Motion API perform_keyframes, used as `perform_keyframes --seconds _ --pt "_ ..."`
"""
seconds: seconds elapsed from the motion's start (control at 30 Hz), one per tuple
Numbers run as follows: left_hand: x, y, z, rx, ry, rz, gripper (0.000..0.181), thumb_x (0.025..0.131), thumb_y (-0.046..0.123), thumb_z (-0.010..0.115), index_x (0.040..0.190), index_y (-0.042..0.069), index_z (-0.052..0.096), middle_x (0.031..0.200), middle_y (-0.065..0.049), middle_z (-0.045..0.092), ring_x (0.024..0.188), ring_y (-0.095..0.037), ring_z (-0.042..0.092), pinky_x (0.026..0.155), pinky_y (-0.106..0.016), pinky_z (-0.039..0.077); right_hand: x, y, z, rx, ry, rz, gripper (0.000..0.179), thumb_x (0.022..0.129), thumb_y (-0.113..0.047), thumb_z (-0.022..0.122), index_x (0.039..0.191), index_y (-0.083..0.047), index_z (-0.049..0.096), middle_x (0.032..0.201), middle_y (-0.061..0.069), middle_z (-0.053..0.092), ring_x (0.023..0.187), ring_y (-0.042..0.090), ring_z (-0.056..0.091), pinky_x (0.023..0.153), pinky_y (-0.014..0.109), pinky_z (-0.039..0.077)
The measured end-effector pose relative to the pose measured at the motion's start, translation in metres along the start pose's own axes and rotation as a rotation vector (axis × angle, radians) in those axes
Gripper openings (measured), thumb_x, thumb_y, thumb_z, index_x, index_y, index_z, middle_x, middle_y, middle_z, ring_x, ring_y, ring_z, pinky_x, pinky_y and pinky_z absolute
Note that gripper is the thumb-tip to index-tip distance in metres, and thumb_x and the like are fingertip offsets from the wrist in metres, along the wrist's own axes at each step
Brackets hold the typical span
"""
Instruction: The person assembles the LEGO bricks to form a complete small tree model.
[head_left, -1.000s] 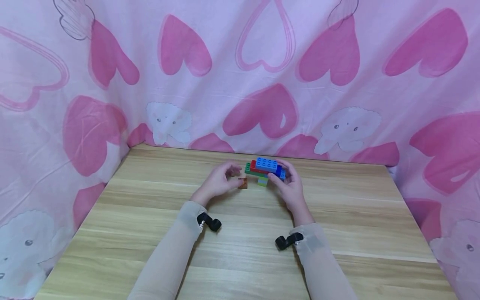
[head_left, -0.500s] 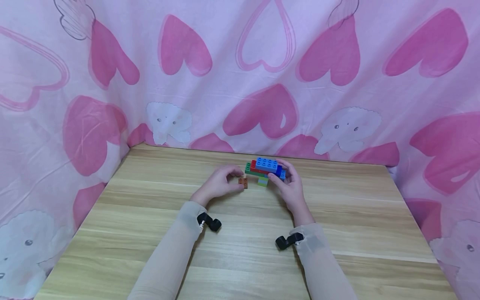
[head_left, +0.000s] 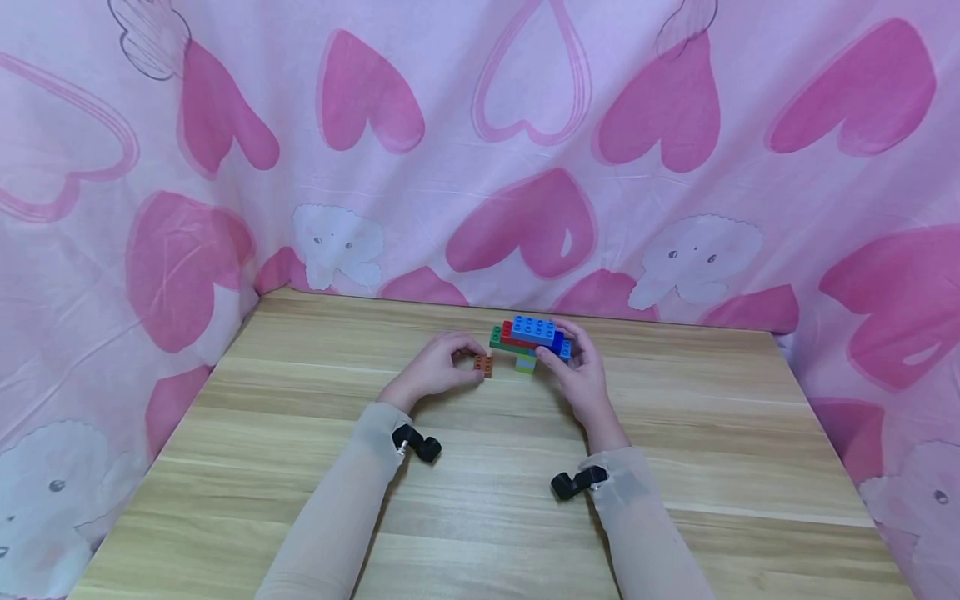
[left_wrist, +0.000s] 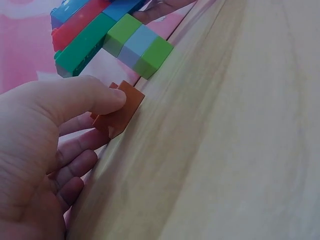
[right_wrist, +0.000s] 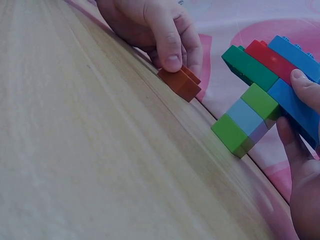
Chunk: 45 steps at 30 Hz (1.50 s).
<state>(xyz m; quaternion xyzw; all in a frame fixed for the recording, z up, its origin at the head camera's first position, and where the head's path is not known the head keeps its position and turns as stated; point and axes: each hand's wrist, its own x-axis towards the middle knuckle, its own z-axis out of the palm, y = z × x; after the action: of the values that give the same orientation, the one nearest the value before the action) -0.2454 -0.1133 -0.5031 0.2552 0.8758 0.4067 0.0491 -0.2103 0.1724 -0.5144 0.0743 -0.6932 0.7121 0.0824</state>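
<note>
My left hand (head_left: 438,365) pinches a small orange-brown toy building brick (left_wrist: 122,107) between thumb and fingers, low over the table. Studs show on the brick's face in the head view. To its right stands a built piece of toy bricks (right_wrist: 260,75), with a column of lime green and pale blue bricks (right_wrist: 245,116) below. Above the column lie a green brick (left_wrist: 85,45), a red brick (right_wrist: 269,59) and blue bricks (head_left: 534,327). My right hand (head_left: 581,371) grips the blue right end of this piece, thumb in front and fingers behind.
A light wooden table (head_left: 480,500) extends under both forearms. Behind it and at the sides hangs a pink curtain (head_left: 450,100) with hearts, meeting the table's back edge. A black wrist camera (head_left: 417,443) sits on the left sleeve and another black camera (head_left: 577,482) on the right.
The left fingers have come down around the orange-brown brick, and it has shifted slightly left, away from the built piece. My right hand and the built piece have stayed in place.
</note>
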Motion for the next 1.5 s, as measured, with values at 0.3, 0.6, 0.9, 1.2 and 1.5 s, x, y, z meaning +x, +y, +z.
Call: perform_keyframes --seconds 0.3,0.6,0.9,1.2,1.5 --pt "0.0 0.0 -0.002 0.0 -0.008 0.009 0.033 0.09 0.017 0.09 0.121 0.016 0.079 0.128 -0.001 0.072 0.123 -0.022 0.061 0.113 -0.044 0.048 -0.001 -0.002 0.0 -0.009 -0.002 0.015 0.059 0.103 -0.013 0.079 0.156 -0.009 0.054 0.145 0.007 0.058 0.135 0.022 0.056 0.111 0.02 0.047" --pt "-0.001 -0.003 -0.004 -0.05 -0.015 -0.017 0.032 0.091 0.015 0.089 0.121 0.016 0.079 0.123 0.002 0.073 0.117 -0.018 0.064 0.109 -0.04 0.051 -0.001 -0.003 0.0 -0.003 -0.002 0.024 0.055 0.102 -0.015 0.08 0.153 -0.021 0.059 0.146 0.006 0.057 0.136 0.022 0.055 0.112 0.021 0.048" --pt "-0.003 -0.005 -0.012 -0.1 -0.002 -0.032 0.032 0.093 0.013 0.084 0.124 0.011 0.077 0.114 -0.001 0.075 0.11 -0.02 0.067 0.102 -0.042 0.055 -0.001 -0.003 0.0 -0.013 -0.012 0.013 0.059 0.104 -0.012 0.077 0.157 -0.004 0.052 0.146 0.008 0.057 0.137 0.021 0.055 0.114 0.02 0.045" --pt "-0.005 -0.005 -0.021 -0.11 0.093 -0.091 0.034 0.095 0.013 0.082 0.128 0.009 0.074 0.11 -0.004 0.072 0.1 -0.023 0.066 0.091 -0.04 0.057 -0.002 -0.003 0.001 0.01 -0.038 0.002 0.059 0.103 -0.011 0.078 0.156 -0.007 0.054 0.148 0.009 0.057 0.139 0.024 0.055 0.112 0.021 0.048" --pt "-0.004 0.001 -0.024 -0.122 0.152 -0.135 0.035 0.097 0.016 0.082 0.13 0.01 0.073 0.11 -0.006 0.073 0.099 -0.024 0.067 0.089 -0.041 0.059 -0.002 -0.002 0.002 -0.001 -0.06 -0.008 0.06 0.103 -0.008 0.077 0.156 0.001 0.051 0.148 0.011 0.057 0.138 0.023 0.055 0.112 0.021 0.049"
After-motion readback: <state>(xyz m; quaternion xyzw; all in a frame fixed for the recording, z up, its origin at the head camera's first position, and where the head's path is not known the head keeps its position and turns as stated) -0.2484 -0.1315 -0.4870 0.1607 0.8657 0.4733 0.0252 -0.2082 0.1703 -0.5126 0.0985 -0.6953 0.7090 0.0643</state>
